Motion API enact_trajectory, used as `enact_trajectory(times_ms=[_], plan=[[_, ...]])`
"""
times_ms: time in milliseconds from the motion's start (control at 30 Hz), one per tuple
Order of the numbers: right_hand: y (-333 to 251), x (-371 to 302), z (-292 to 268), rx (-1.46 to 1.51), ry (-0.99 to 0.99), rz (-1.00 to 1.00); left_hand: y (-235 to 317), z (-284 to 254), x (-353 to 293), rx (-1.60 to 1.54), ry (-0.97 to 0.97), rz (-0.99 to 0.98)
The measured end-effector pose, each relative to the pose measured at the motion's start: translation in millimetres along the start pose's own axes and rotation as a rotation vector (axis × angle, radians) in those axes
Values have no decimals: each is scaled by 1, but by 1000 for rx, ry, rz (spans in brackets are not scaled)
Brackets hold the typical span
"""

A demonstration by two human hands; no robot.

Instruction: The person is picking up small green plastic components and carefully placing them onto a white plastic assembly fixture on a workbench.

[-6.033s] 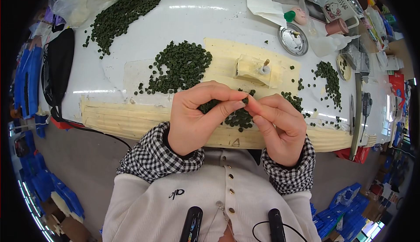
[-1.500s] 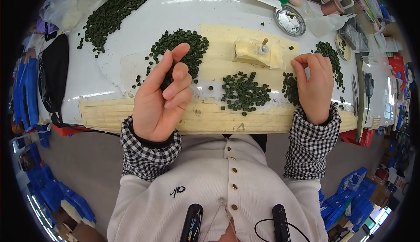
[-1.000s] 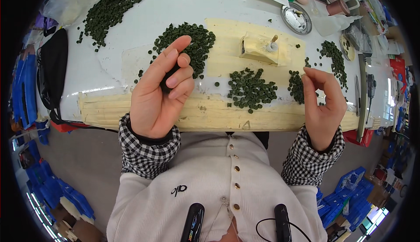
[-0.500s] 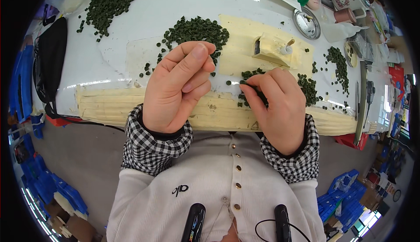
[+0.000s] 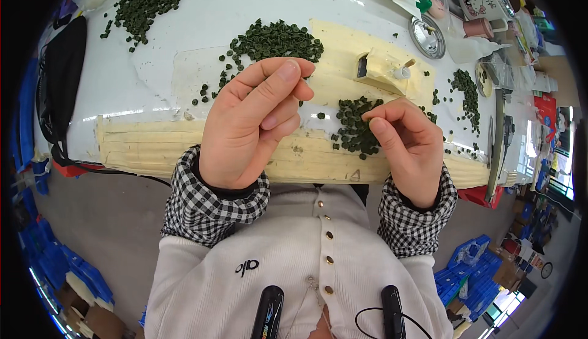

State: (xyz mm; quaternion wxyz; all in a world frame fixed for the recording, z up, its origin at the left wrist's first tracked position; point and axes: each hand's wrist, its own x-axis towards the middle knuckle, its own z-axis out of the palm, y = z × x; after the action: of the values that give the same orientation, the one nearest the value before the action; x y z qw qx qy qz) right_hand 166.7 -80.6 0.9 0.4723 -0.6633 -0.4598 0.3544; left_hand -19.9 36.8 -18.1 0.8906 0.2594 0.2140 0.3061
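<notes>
My left hand [image 5: 252, 118] is raised over the table's near edge, thumb pressed on the curled fingers; anything held in that pinch is hidden. To its right, my right hand [image 5: 411, 143] has thumb and forefinger together at the right side of a small pile of dark green round pieces [image 5: 355, 121]. Whether a piece sits between those fingertips I cannot make out. One loose green piece [image 5: 321, 116] lies between the two hands. Beyond my left hand spreads a larger heap of cup-shaped green pieces [image 5: 275, 40].
A yellow-taped block with a short peg [image 5: 386, 72] stands on yellow tape beyond my right hand. More green pieces lie in a far-left heap [image 5: 153, 2] and a right-hand pile [image 5: 467, 94]. Also there: a round metal lid [image 5: 427, 36], a pink cup [image 5: 478, 28] and a black bag [image 5: 64, 82].
My right hand has moved right, off the middle of the small green pile, uncovering more of it. The left hand keeps its pinch in nearly the same place. The view has shifted slightly.
</notes>
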Motion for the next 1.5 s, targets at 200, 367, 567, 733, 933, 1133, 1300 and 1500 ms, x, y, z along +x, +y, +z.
enact_trajectory(times_ms=[200, 367, 567, 733, 933, 1133, 1300, 1500], plan=[[1, -3, -1, 59, -31, 37, 0, 1, 1, 8, 6, 13], [-2, -5, -2, -2, 67, -90, 0, 5, -1, 19, -19, -60], [-17, -7, 11, -418, 265, -481, -16, 25, -6, -21, -116, -297], [-14, -4, 15, -531, 300, -667, -20, 24, -6, -76, -101, -293], [-3, -9, 5, -528, 327, -554, 3, 1, 2, 1345, 5, 702], [4, -16, 5, -500, 281, -524, 11, -2, 10, 2108, 39, 732], [9, -21, 2, -478, 303, -513, 19, -9, 18, 2143, -82, 861], [13, -26, -1, -446, 299, -502, 29, -5, 14, 1993, -172, 882]])
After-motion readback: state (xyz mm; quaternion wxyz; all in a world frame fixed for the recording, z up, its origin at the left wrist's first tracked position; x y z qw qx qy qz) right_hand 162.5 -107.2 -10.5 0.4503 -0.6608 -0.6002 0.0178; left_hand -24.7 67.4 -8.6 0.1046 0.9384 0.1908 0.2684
